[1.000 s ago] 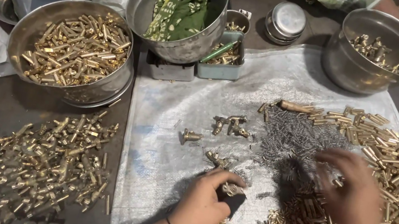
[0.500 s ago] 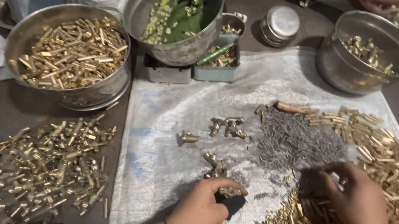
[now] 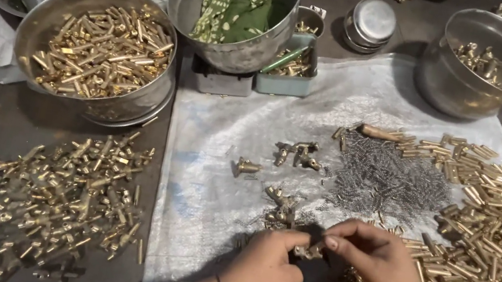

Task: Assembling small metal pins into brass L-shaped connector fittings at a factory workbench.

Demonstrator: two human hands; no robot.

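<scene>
Both hands pinched on one little brass fitting at the near edge of the white sheet

My left hand (image 3: 263, 272) and right hand (image 3: 380, 261) meet fingertip to fingertip, gripping the small brass fitting (image 3: 312, 250) between them, probably to steady it. Its long axis looks roughly left-right; which end leads I can't tell. The spring pile (image 3: 387, 177) lies just beyond.

Both hands met at the near edge of a pale cloth (image 3: 229, 151): the left hand (image 3: 263, 269) and right hand (image 3: 381, 258) pinched one small brass fitting (image 3: 312, 250) between their fingertips. A heap of thin grey springs (image 3: 387, 177) lay just beyond, brass tubes (image 3: 487, 235) to the right, loose brass parts (image 3: 66, 191) on the dark table at left, and steel bowls (image 3: 488, 62) behind.
</scene>
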